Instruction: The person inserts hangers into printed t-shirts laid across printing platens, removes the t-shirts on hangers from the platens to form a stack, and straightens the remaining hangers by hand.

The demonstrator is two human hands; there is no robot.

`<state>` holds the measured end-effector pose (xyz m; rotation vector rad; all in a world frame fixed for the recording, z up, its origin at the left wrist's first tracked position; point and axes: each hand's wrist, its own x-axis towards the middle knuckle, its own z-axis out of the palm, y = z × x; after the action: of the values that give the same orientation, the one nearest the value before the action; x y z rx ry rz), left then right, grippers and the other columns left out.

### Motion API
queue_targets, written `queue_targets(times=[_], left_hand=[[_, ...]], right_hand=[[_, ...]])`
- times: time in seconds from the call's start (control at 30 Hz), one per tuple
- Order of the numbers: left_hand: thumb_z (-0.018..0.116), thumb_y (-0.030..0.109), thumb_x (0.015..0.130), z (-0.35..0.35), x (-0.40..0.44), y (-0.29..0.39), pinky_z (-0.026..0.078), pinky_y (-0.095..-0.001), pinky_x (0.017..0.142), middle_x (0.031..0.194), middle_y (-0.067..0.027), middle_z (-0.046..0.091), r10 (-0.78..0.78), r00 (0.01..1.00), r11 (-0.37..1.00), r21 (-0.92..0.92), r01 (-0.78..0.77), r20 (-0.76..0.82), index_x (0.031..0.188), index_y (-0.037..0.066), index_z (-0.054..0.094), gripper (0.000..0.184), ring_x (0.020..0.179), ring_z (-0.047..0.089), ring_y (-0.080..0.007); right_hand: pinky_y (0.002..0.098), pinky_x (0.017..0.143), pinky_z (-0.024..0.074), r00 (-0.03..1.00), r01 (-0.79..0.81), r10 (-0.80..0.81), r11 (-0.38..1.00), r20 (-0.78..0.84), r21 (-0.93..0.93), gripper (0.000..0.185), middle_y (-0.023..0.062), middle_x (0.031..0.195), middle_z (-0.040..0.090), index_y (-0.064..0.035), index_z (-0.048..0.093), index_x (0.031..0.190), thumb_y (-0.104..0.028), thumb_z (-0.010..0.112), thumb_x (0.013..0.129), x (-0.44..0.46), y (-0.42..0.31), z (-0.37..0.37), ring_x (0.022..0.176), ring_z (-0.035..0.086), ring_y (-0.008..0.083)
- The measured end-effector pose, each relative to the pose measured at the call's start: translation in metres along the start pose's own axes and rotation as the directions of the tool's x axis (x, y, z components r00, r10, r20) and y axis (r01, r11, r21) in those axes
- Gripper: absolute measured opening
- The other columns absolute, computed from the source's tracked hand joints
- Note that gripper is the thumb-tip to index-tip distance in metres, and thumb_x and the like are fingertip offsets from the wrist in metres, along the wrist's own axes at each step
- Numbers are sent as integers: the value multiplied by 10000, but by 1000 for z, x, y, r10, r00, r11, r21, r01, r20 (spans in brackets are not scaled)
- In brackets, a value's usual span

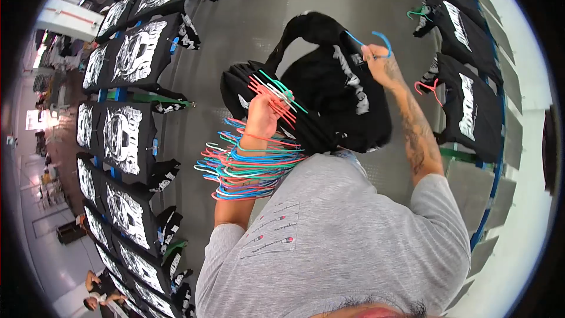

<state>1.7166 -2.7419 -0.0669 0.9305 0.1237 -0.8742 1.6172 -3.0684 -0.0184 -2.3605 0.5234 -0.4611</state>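
Observation:
My right hand (378, 60) is closed on a blue hanger (382, 42), its hook pointing up. Black garments with white print (329, 82) hang between my hands, one reaching up near the blue hanger. My left hand (265, 116) is wrapped round several red, white and green hangers (273, 91), beside the black cloth. Around my left forearm sits a thick stack of blue, green, red and white hangers (253, 162). Whether my left hand also grips the cloth is hidden.
Racks of black printed shirts (126, 141) stand along the left. On the right, more black shirts (465, 103) lie on a rack with a blue rail (484, 224), a red hanger (435, 89) and a green hanger (419, 13) sticking out. Another person (103, 294) is at the lower left.

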Motion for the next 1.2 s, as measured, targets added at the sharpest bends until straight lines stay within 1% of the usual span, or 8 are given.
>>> queue_targets(times=[0.13, 0.3, 0.4, 0.5, 0.9, 0.97, 1.07, 1.2], left_hand=[[490, 73, 868, 20, 24, -14, 493, -425, 945, 1054, -218, 650, -1, 1000, 999, -53, 1, 2, 831, 1, 553, 103, 1046, 631, -357], [504, 74, 851, 69, 43, -32, 486, -432, 953, 1061, -204, 645, -22, 1000, 996, -88, 22, -4, 804, 12, 569, 101, 1042, 624, -347], [505, 82, 849, 102, 55, -39, 494, -425, 932, 1021, -175, 636, -9, 1000, 995, -102, 10, 6, 829, 28, 562, 82, 1024, 619, -321], [483, 97, 869, 122, 64, -48, 512, -400, 888, 954, -130, 621, 16, 999, 987, -161, -21, -35, 926, 31, 554, 113, 937, 625, -278], [561, 124, 836, 205, 135, -83, 511, -427, 904, 960, -126, 663, -98, 990, 980, -162, 114, 101, 951, 5, 604, 171, 942, 640, -298], [600, 95, 829, 210, 152, -90, 510, -428, 928, 892, -139, 686, -178, 981, 972, -142, 187, 75, 910, -5, 624, 131, 966, 650, -325], [638, 56, 811, 203, 182, -92, 514, -411, 932, 884, -144, 692, -182, 982, 972, -139, 187, 50, 851, -5, 643, 73, 911, 661, -310], [613, 66, 824, 205, 219, -85, 513, -425, 941, 946, -180, 683, -169, 978, 976, -120, 183, 118, 887, -34, 634, 120, 940, 653, -326]], right_hand=[[331, 554, 466, 916, -306, 218, 922, 337, 237, 384, 88, 648, 593, -18, 636, 859, -379, 543, 954, 5, -2, 21, 553, 574, 158], [262, 573, 491, 790, -163, -117, 906, 603, 390, 264, 42, 709, 640, -10, 619, 1106, -107, 637, 861, 13, 6, 41, 627, 607, 90], [367, 714, 514, 744, -231, -163, 848, 648, 477, 334, 154, 800, 668, 15, 637, 1126, -135, 646, 828, 20, 2, 31, 784, 679, 234], [400, 793, 496, 837, 170, -301, 937, 457, 305, 325, 203, 912, 616, -12, 666, 1123, -167, 659, 837, 22, 12, 23, 900, 636, 309], [382, 893, 458, 941, 183, -304, 827, 150, 531, 435, 183, 1042, 545, -41, 569, 1290, -115, 622, 865, 8, 111, -12, 989, 573, 319], [356, 856, 495, 993, -107, 32, 606, 111, 788, 377, 116, 1106, 573, -32, 577, 1272, -128, 611, 909, -7, 129, -50, 970, 601, 215], [367, 833, 505, 597, -329, 800, 170, 64, 929, 379, 96, 1168, 595, -55, 603, 1241, -232, 652, 910, -40, 235, -67, 962, 616, 184], [488, 1101, 266, -37, -89, 900, -435, 433, 896, 895, 143, 1482, 354, -123, 287, 1495, -465, 734, 800, -98, 365, -77, 1353, 346, 298]])
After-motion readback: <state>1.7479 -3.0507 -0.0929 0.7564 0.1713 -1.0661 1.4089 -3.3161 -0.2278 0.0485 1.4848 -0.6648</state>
